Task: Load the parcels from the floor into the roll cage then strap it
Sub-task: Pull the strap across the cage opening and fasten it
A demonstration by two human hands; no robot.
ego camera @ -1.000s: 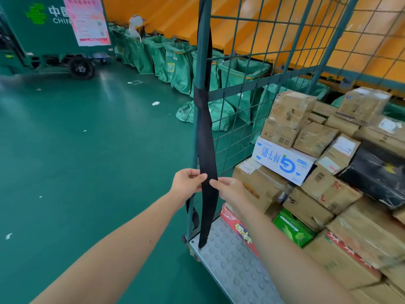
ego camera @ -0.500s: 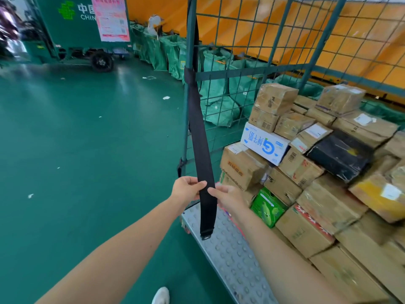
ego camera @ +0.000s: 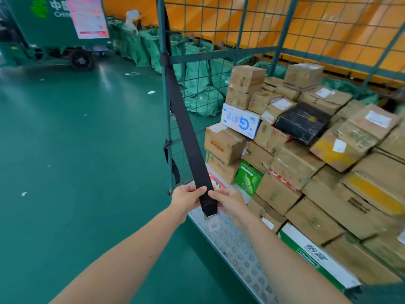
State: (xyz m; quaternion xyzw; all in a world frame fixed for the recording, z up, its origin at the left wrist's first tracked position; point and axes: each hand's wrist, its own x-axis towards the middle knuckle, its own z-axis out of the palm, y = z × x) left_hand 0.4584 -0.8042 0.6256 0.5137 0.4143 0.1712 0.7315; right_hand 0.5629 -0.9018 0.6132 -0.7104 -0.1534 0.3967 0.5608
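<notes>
Head view: both hands meet on the black strap [ego camera: 186,132] near its lower end. The left hand [ego camera: 186,198] grips its left edge and the right hand [ego camera: 229,201] its right edge, with the fingers [ego camera: 198,189] curled round the webbing and the thumbs on top.

From the hands the strap runs taut, up and to the left, to the corner post of the cage [ego camera: 219,54], where it is looped at the cross rail. A pale metal buckle [ego camera: 212,223] hangs from the strap's end just below the hands, over the cage's studded deck [ego camera: 238,253].

The parcels [ego camera: 295,163] are stacked inside the cage, right of the strap. Most are brown cartons, with one white-and-blue box, one black and one green.

The green floor [ego camera: 76,150] lies to the left with a few paper scraps on it. Green sacks [ego camera: 197,84] stand behind the mesh, and a green vehicle [ego camera: 43,29] is parked at top left.
</notes>
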